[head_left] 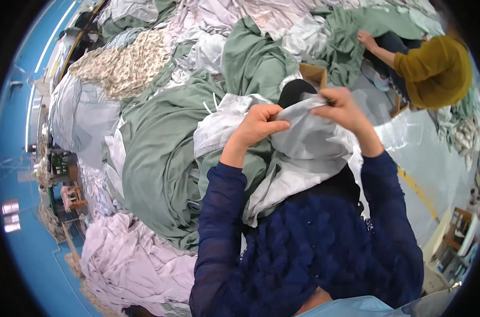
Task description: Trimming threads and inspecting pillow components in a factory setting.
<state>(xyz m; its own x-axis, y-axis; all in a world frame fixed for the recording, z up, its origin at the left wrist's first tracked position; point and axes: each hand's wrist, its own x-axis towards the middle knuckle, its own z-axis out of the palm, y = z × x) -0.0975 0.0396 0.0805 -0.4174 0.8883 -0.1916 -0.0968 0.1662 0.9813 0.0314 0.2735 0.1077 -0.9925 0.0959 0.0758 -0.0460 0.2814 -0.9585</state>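
Holding edge of cloth, floor rightward

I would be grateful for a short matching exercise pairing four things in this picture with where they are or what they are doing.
Things:
1. Left hand
2. Patterned cloth
3. Pale lilac cloth
4. Yellow stripe

Places or states:
A. On the grey floor, toward the right
B. Heaped at lower left
C. Pinching the edge of the white cloth
D. Heaped at upper left

Pairs: 1-C, 2-D, 3-B, 4-A
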